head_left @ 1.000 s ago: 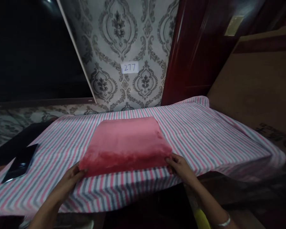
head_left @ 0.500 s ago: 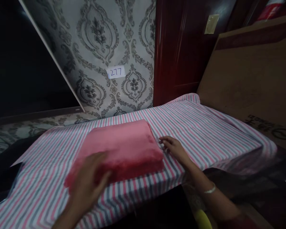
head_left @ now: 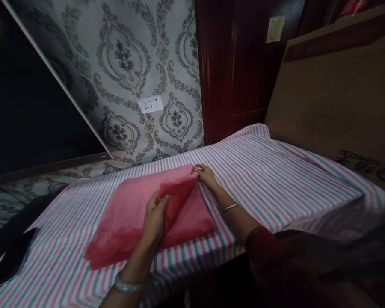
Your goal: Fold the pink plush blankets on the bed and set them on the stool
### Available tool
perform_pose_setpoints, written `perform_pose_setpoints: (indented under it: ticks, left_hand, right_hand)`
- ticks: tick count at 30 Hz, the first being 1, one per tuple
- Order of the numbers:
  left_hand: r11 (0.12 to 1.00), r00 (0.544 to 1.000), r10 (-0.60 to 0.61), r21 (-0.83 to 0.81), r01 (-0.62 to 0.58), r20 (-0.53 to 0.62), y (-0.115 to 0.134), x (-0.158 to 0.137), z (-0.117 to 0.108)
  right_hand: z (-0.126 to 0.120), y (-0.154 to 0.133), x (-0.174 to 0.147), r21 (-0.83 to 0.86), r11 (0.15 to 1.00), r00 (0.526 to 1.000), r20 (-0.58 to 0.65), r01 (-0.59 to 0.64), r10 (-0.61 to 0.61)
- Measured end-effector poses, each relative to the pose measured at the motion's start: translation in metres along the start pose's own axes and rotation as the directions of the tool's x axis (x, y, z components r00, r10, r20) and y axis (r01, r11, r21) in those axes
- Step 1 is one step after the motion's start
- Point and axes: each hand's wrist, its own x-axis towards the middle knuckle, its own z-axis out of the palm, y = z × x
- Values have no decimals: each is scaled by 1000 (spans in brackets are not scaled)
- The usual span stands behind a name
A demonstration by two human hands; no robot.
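A folded pink plush blanket (head_left: pixel 125 214) lies on the striped cloth (head_left: pixel 253 171). My left hand (head_left: pixel 155 211) pinches the near right corner of its top layer, lifted and folded back so a darker red underside shows. My right hand (head_left: pixel 206 176) is at the blanket's far right corner, its fingers closed on the edge there. Below the raised flap, another pink layer stays flat on the cloth.
A dark screen (head_left: pixel 41 98) stands at the left, with a dark flat object (head_left: pixel 13 261) on the cloth below it. At the right leans a large cardboard box (head_left: pixel 333 94). Behind are patterned wallpaper (head_left: pixel 176 119), a paper marked 277 (head_left: pixel 151 104) and a dark red door (head_left: pixel 234 64).
My left hand has moved right from the blanket's near left side and lifted a corner of the top layer. My right hand has moved up and left onto the far right corner.
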Motion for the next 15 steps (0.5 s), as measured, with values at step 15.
perform_pose_setpoints:
  ticks: [15]
  left_hand:
    - [842, 947, 268, 434, -319, 176, 11, -16, 0]
  right_hand:
    - [-5, 7, -1, 106, 994, 992, 122, 24, -37]
